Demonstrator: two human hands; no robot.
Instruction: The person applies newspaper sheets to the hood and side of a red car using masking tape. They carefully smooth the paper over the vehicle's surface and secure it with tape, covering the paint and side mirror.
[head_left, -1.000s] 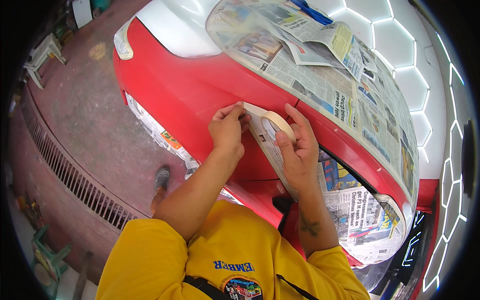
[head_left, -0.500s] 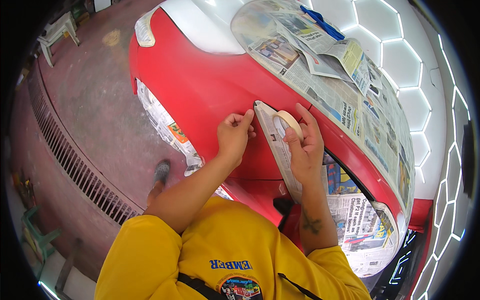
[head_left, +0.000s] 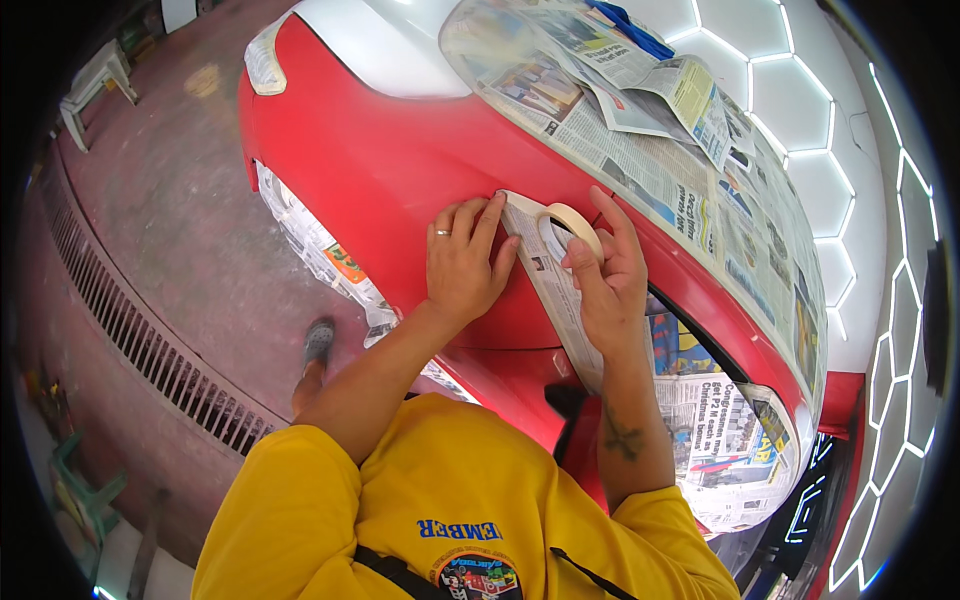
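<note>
My right hand grips a roll of cream masking tape, thumb and fingers around its ring. The roll sits over a long folded newspaper strip, whose edge is taped along the red car panel. My left hand, with a ring on one finger, lies against the panel, its fingers stretched out. One fingertip touches the pointed far end of the strip, and the thumb rests by its left edge. The left palm is hidden.
Newspaper covers the windshield, with a blue cloth on top. More newspaper masks a side window and the wheel area. A floor grate runs at left, near a green stool. A white stool stands far left.
My left hand has turned from a raised, curled-finger pose to lying on the panel with a fingertip at the strip's end. The right hand keeps holding the tape roll. The view has shifted slightly.
</note>
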